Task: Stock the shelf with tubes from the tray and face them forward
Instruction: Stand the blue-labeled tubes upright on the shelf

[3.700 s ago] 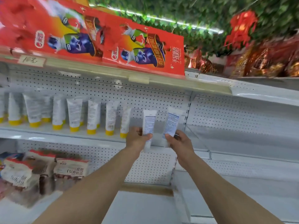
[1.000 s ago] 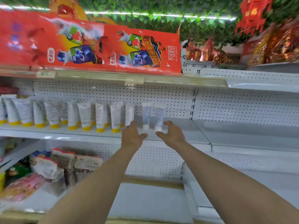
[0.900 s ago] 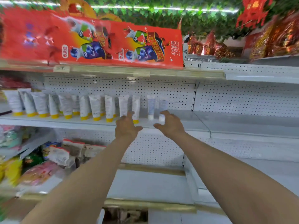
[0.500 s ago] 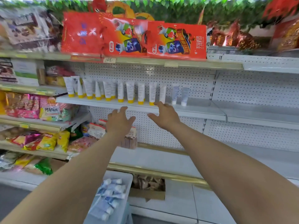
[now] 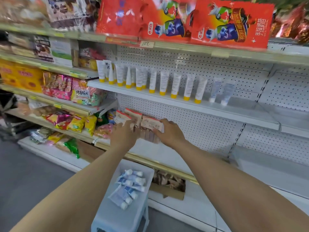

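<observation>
Closest to you, low between your forearms, the pale tray [image 5: 113,215] holds a loose heap of blue-and-white tubes [image 5: 129,186] lying on their sides at its far end. Just beyond it, a brown cardboard box [image 5: 168,186] sits tucked under the bottom shelf edge

Your left hand [image 5: 123,136] and right hand [image 5: 170,133] reach forward side by side; both are released, fingers loosely spread and gripping nothing. They hover in front of some brown-and-white packets [image 5: 147,124] on a lower shelf, and you cannot tell whether your fingertips touch them. Bright snack bags [image 5: 73,123] fill the bay to the left

Higher and farther back, the white shelf [image 5: 184,104] carries a row of upright white tubes with yellow caps [image 5: 174,84], standing cap down. At the right end of that row, a little apart, stand two blue-and-white tubes [image 5: 214,89], also cap down, their print too blurred to read. The shelf runs on to the right of them

On top, large red boxes [image 5: 184,20] line the highest shelf
</observation>
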A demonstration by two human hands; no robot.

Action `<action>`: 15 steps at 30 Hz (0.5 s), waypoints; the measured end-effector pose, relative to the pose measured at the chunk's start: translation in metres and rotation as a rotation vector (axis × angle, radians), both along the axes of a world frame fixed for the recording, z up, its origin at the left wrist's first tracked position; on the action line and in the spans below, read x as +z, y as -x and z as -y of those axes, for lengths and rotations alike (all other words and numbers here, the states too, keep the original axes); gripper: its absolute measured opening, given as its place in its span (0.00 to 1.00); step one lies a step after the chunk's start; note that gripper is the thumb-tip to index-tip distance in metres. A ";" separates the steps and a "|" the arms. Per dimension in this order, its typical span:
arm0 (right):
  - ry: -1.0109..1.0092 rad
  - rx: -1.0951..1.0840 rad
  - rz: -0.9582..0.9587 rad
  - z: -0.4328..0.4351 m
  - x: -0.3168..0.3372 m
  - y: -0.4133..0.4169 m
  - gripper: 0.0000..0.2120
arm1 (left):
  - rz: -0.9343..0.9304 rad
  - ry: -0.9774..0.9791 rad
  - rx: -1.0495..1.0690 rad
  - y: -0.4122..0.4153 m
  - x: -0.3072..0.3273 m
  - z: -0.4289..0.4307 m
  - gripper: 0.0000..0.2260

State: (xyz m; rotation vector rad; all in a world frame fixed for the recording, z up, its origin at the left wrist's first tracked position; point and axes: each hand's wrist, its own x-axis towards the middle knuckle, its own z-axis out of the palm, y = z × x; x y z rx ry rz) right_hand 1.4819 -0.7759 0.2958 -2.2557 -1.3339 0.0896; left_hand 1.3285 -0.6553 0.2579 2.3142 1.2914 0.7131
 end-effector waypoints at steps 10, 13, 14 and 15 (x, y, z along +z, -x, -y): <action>0.230 0.118 -0.199 -0.115 -0.134 -0.045 0.30 | -0.142 0.220 0.117 -0.032 -0.120 -0.102 0.26; 0.357 0.131 -0.274 -0.134 -0.181 -0.050 0.29 | -0.197 0.304 0.153 -0.034 -0.163 -0.117 0.24; 0.396 0.131 -0.292 -0.139 -0.197 -0.052 0.29 | -0.219 0.331 0.162 -0.032 -0.180 -0.121 0.24; 0.433 0.130 -0.315 -0.144 -0.214 -0.053 0.29 | -0.242 0.372 0.175 -0.030 -0.196 -0.124 0.23</action>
